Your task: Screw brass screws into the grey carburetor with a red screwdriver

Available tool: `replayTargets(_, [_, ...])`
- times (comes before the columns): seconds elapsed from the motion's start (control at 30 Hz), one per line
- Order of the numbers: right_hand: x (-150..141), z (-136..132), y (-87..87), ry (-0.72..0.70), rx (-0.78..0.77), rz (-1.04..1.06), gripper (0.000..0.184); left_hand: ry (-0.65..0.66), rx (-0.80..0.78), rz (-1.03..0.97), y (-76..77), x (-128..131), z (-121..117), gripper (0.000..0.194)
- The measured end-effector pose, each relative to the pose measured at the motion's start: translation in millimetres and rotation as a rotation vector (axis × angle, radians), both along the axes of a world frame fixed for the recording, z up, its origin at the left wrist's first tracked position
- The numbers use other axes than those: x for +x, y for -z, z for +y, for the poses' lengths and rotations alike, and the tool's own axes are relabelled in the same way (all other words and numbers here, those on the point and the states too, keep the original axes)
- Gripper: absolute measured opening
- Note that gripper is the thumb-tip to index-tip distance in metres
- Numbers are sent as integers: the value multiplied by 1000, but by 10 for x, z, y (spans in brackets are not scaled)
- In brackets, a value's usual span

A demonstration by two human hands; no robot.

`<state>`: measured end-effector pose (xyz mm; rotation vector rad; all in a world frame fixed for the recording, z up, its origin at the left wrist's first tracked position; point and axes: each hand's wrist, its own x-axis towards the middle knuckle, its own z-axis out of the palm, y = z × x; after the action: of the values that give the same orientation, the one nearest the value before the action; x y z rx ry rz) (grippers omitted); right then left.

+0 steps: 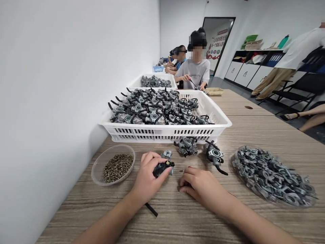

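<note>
table (177,217): long wood-grain top, set against a white wall on the person's left; it bears everything listed below.
white slotted crate (167,133): plastic, just beyond the hands, heaped with grey metal carburetors with black hoses.
second white crate (142,81): farther along the table, also filled with grey metal parts.
co-worker (194,69): seated at the far end of the table in a grey shirt, both hands on a small part; more people sit behind.
clear tray of metal fittings (273,174): to the right of the right hand, piled with small grey pieces.
clear bowl of screws (115,166): round, just left of the left hand, holding a mound of small dark screws.
loose carburetors: two lie on the table between the crate and the hands, one (186,146) in the middle, the other (214,156) to its right, a black hose trailing from it.
left hand (147,178): fingers and thumb curled round the held carburetor, gripping it just above the table.
held carburetor (165,164): grey metal with a black part, in the left hand, in front of the crate, near the middle loose one.
right hand (200,184): resting on the table beside the left, fingers folded under; whether it grips anything cannot be told.
black hose (151,209): short length lying on the table under the left wrist.
</note>
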<state>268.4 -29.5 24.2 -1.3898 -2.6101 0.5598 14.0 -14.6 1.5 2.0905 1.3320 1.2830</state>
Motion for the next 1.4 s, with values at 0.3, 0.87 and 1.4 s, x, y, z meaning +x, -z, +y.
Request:
replayTargets(0.3, [-65, -3, 17, -54, 37, -28, 6, -12, 20, 22, 16, 3, -3, 15])
replayTargets(0.87, [-54, -26, -31, -222, 191, -101, 13, -327, 561, 173, -541, -490, 32, 11])
replayTargets(1.4, [25, -20, 42, -287, 43, 47, 10, -198, -445, 808, -261, -1496, 343, 62])
